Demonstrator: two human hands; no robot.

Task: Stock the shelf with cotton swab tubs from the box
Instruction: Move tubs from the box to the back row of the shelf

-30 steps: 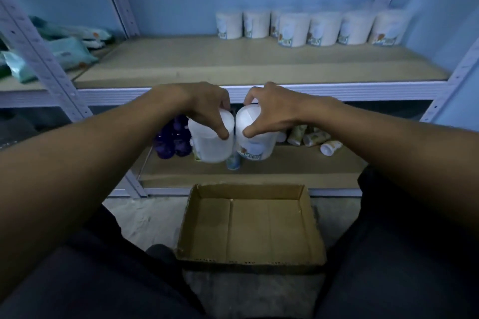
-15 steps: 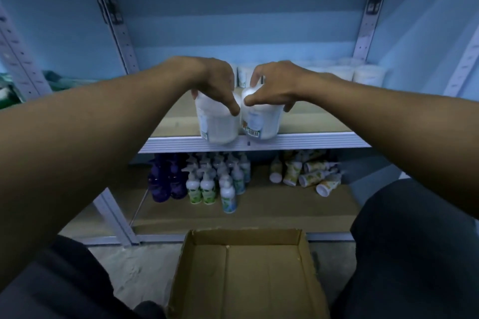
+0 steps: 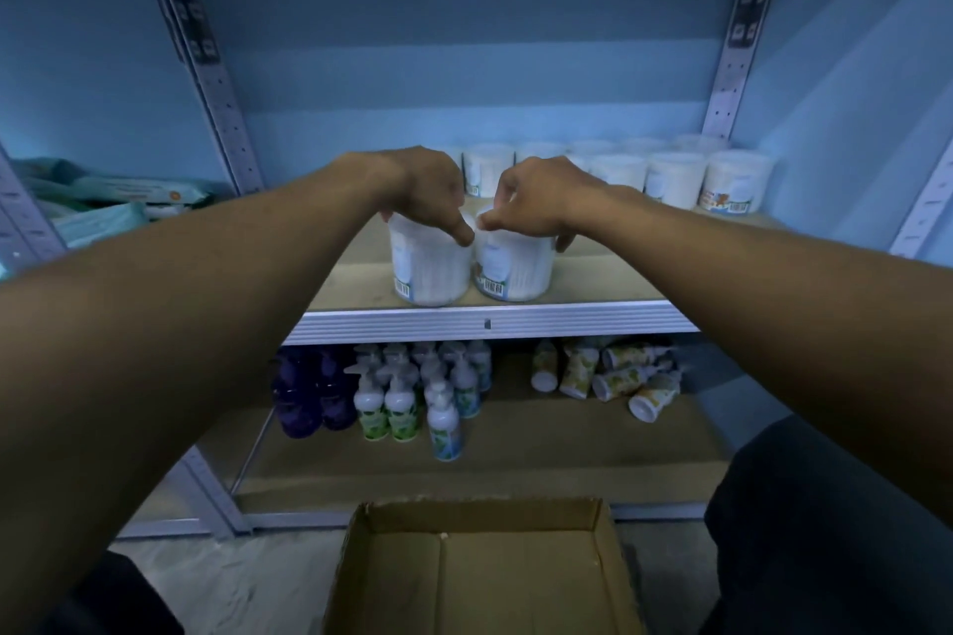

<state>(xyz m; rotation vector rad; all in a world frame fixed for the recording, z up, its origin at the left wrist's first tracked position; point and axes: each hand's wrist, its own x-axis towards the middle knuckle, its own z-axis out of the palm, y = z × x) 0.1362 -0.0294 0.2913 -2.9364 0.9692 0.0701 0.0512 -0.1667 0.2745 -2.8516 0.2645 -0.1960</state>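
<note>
Item: two cotton swab tubs at the front of the middle shelf (image 3: 593,281), side by side and touching, both upright near the metal front edge. Left tub (image 3: 430,266): white, barcode label low on its left side; left hand (image 3: 420,186) over its lid, grip clenched around the top rim, thumb reaching down to the seam between the two tubs. Right tub (image 3: 513,268): white, printed label with barcode facing front; right hand (image 3: 541,196) over its lid, grip closed on the top rim, fingertips (image 3: 564,242) showing past the far right side. Whether either tub's base rests fully on the shelf board cannot be told. Stock already in place: row of matching tubs (image 3: 675,178) along the back of the same shelf, to the right, well behind the held pair. Left bay: teal soft packs (image 3: 103,206) stacked at the same level. Lower shelf: dark purple bottles (image 3: 309,395) at left, white pump bottles (image 3: 407,397) in a cluster beside them, small printed tubes (image 3: 613,376) at right, several lying on their sides. Floor: cardboard box (image 3: 479,567), open-topped, directly below the hands, no tubs visible inside the part in view. Dark trouser legs at both lower corners.
</note>
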